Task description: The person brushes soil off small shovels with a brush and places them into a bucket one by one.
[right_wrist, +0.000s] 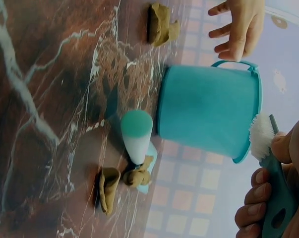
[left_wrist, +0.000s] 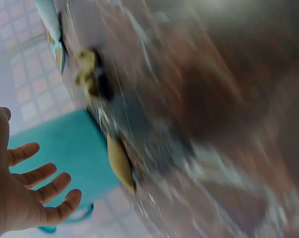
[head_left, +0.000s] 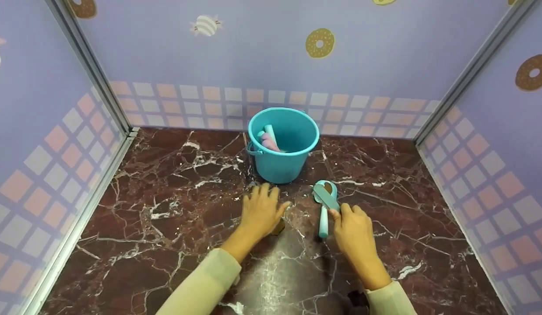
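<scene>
My right hand (head_left: 354, 227) grips a small brush (right_wrist: 275, 183) with white bristles and a teal handle with a hole in it. In the head view, the brush's flat grey-blue back overlaps a pale-blue scoop-like tool (head_left: 323, 223) lying on the surface. A brown lump (right_wrist: 139, 173) rests at that tool's head. My left hand (head_left: 262, 210) is spread, holding nothing, above another brown lump (head_left: 278, 227) and in front of the teal bucket (head_left: 280, 168). A yellowish-brown piece (left_wrist: 120, 163) lies by the bucket's base in the left wrist view.
Inside the bucket are a pink item (head_left: 269, 143) and a pale-blue handle (head_left: 269, 130). One more brown lump (right_wrist: 107, 188) lies near the scoop-like tool. Small crumbs dot the dark marbled surface (head_left: 174, 245). Patterned panels (head_left: 271, 48) enclose the back and sides.
</scene>
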A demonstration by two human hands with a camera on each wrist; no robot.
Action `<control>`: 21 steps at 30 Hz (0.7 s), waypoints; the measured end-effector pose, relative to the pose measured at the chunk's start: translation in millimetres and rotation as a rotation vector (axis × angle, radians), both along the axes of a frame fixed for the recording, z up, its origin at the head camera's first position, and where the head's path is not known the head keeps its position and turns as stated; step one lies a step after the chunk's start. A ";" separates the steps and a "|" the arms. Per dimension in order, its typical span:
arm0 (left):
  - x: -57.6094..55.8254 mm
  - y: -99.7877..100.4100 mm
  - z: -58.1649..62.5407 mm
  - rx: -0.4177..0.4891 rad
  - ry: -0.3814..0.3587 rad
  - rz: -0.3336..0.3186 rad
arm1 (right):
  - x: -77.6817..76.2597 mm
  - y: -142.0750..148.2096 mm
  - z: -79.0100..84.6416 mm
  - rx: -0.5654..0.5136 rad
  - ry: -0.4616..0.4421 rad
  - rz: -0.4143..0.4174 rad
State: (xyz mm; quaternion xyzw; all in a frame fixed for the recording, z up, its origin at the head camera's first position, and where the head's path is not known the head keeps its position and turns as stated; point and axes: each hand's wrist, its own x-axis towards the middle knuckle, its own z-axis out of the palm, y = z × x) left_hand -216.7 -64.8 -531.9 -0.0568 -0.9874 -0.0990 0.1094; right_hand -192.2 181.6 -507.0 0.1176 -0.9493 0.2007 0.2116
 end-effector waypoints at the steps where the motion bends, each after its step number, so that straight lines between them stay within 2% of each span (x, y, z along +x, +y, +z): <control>1: -1.1 7.0 -1.5 -0.009 -0.018 -0.008 | -0.1 1.8 -0.1 0.002 -0.008 -0.007; 10: -11.3 73.8 -21.5 -0.003 -0.143 -0.044 | -0.3 14.0 2.6 -0.003 -0.047 -0.032; 15: -20.4 106.9 -28.8 -0.011 -0.172 -0.046 | -3.6 22.2 5.6 -0.005 -0.012 -0.054; 21: -31.2 138.4 -36.6 -0.030 -0.220 0.015 | -2.5 29.2 3.9 -0.026 0.003 -0.074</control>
